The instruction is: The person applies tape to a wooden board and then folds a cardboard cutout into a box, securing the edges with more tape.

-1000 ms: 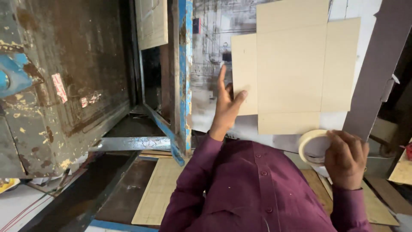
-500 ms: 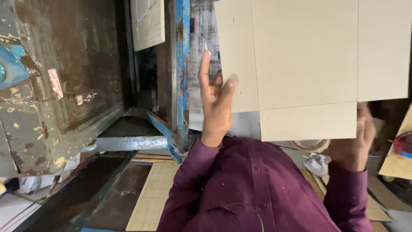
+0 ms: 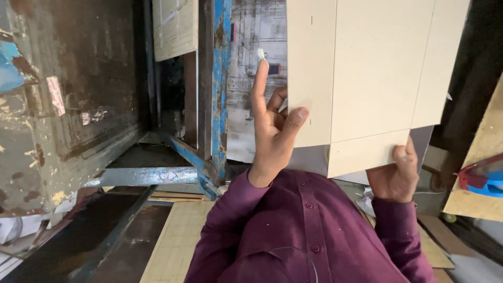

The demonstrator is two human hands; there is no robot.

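Head view: the flat creased cardboard sheet [image 3: 367,78] is held up between 2 hands. The left hand [image 3: 270,126] pinches its left edge, thumb on front, index finger raised with a small piece of tape [image 3: 261,53] on the tip. The right hand [image 3: 398,175] grips its lower flap. Left of the sheet stands a blue metal frame [image 3: 217,94]; right of it, a blue and red tool [image 3: 484,181].

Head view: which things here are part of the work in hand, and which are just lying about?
In hand:
- flat cardboard sheet, gripped by left hand and right hand
- small pale tape piece on the left index fingertip

Lying about:
- blue metal frame
- red-and-blue tool
- rusty metal panel
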